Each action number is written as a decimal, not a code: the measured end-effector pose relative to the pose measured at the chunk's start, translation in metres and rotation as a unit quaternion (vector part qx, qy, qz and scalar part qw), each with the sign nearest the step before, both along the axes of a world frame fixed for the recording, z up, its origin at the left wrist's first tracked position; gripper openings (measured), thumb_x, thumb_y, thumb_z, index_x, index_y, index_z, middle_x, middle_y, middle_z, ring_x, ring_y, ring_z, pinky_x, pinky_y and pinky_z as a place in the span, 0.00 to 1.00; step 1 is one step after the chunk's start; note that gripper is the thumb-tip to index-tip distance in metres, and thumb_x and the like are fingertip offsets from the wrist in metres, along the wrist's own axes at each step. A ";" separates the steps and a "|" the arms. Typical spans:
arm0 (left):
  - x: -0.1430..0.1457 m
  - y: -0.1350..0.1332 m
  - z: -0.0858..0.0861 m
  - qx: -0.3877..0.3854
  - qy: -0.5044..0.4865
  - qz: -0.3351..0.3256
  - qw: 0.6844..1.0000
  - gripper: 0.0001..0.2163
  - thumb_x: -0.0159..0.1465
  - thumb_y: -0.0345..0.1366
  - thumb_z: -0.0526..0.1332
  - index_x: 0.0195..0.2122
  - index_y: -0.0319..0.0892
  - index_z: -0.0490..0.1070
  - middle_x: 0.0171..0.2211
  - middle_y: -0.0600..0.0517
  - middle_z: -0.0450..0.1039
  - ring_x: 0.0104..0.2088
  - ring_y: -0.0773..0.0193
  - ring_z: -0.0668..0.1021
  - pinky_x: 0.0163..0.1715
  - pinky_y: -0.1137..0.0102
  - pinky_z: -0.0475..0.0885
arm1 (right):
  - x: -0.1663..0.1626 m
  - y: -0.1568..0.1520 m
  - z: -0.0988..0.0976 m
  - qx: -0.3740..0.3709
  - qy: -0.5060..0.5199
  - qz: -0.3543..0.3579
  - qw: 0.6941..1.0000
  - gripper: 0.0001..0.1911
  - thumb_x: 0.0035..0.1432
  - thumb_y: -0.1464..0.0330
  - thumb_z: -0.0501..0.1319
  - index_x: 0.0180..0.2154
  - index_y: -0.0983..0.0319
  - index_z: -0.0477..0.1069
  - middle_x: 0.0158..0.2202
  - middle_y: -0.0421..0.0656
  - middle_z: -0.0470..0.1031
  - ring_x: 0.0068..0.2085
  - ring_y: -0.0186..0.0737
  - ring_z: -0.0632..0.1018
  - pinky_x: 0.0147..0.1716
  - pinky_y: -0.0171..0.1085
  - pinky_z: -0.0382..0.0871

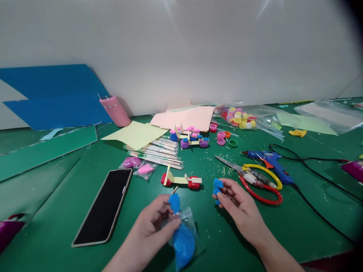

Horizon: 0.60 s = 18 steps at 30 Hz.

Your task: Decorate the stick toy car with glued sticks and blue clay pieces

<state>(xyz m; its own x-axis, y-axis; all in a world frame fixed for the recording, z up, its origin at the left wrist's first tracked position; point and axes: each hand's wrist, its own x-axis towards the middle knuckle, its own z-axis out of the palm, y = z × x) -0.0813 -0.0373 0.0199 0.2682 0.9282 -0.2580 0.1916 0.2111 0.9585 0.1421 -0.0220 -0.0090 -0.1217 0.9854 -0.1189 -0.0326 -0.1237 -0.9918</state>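
Head view: in front of the red-wheeled craft (178, 180), left hand (154, 223) pinches a clear bag (187, 213) of blue clay (183, 241), right hand (241, 206), right of the craft, grips a blue lump (217, 184), small bags (147, 170) of pink and purple clay (132, 163) lie left of it, cap bag (256, 113) beyond, stick (175, 190) mostly hidden, forearms (272, 245) cut off.
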 end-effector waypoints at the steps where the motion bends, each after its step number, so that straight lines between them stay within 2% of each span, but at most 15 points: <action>1: -0.007 0.002 0.002 -0.001 0.010 0.011 1.000 0.07 0.58 0.37 0.58 0.38 0.46 0.64 0.29 0.57 0.64 0.30 0.69 0.68 0.29 0.76 0.65 | 0.000 0.000 -0.001 0.000 -0.003 0.000 1.000 0.14 0.58 0.61 0.56 0.46 0.55 0.62 0.36 0.40 0.69 0.37 0.33 0.74 0.32 0.29 0.69; 4: -0.024 0.008 0.004 0.010 0.069 -0.027 0.997 0.07 0.60 0.38 0.56 0.39 0.46 0.64 0.31 0.55 0.66 0.32 0.67 0.68 0.31 0.74 0.66 | 0.000 -0.001 -0.002 -0.002 -0.014 0.007 1.000 0.15 0.58 0.60 0.56 0.46 0.54 0.61 0.35 0.40 0.69 0.36 0.33 0.73 0.32 0.29 0.69; 8: -0.033 0.013 0.001 0.080 0.211 -0.073 0.972 0.06 0.62 0.38 0.51 0.37 0.45 0.65 0.32 0.53 0.68 0.33 0.64 0.70 0.34 0.72 0.66 | -0.001 -0.001 -0.002 -0.003 -0.027 0.009 1.000 0.15 0.58 0.60 0.55 0.47 0.54 0.61 0.34 0.39 0.69 0.35 0.33 0.72 0.32 0.29 0.69; 12: -0.052 0.018 -0.003 0.137 0.289 -0.065 0.945 0.09 0.60 0.37 0.52 0.40 0.46 0.66 0.37 0.50 0.71 0.40 0.59 0.72 0.39 0.70 0.67 | 0.001 0.000 -0.002 -0.008 -0.033 0.010 0.999 0.15 0.58 0.59 0.55 0.47 0.53 0.60 0.36 0.40 0.69 0.36 0.34 0.72 0.34 0.29 0.69; 15: -0.076 0.023 -0.005 0.152 0.332 -0.043 0.930 0.11 0.59 0.38 0.54 0.43 0.46 0.66 0.38 0.50 0.72 0.40 0.59 0.73 0.39 0.69 0.68 | 0.002 -0.001 -0.003 -0.012 -0.039 0.014 0.999 0.16 0.58 0.59 0.55 0.48 0.54 0.59 0.37 0.40 0.69 0.37 0.35 0.72 0.35 0.31 0.69; 18: -0.092 0.027 -0.004 0.167 0.348 -0.006 0.922 0.11 0.58 0.39 0.55 0.42 0.45 0.67 0.35 0.50 0.73 0.36 0.59 0.74 0.35 0.70 0.68 | 0.001 -0.002 -0.002 -0.010 -0.049 0.011 0.999 0.17 0.58 0.59 0.55 0.48 0.55 0.60 0.38 0.42 0.69 0.37 0.36 0.73 0.35 0.33 0.70</action>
<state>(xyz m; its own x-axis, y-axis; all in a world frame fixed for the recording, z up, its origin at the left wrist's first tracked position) -0.1729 -0.0107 0.0156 0.1557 0.9851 -0.0727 0.7859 -0.0790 0.6133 0.1436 -0.0243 -0.0109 -0.1293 0.9799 -0.1520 0.0681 -0.1441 -0.9872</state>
